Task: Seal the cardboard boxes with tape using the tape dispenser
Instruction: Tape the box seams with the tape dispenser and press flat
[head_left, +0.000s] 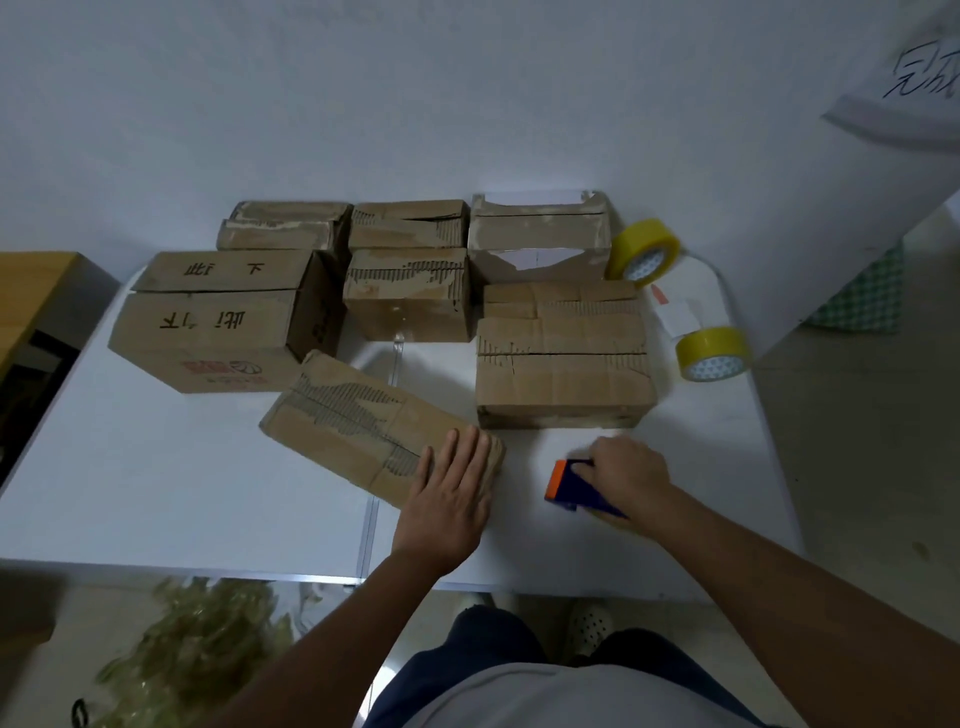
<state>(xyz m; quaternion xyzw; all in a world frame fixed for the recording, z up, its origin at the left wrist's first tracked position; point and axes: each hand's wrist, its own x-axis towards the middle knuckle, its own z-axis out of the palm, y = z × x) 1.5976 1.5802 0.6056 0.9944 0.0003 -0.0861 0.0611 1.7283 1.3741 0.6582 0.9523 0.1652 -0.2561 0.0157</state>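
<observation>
A flat, worn cardboard box (353, 421) lies at an angle near the front middle of the white table (182, 483). My left hand (449, 499) rests flat on its near right end, fingers spread. To the right, my right hand (626, 475) grips a blue tape dispenser (576, 488) with an orange front edge, low over the table and apart from the box. Behind stand several more cardboard boxes: a big one with black writing (218, 322) at the left, a wide one (563, 358) at the right, smaller ones (408, 296) at the back.
Two rolls of yellow tape stand at the right, one (644, 252) by the wall and one (712, 353) near the table's right edge, with white paper (680, 306) between them. A pile of used clear tape (197, 639) lies on the floor at the lower left. A wooden desk (31, 291) stands at the far left.
</observation>
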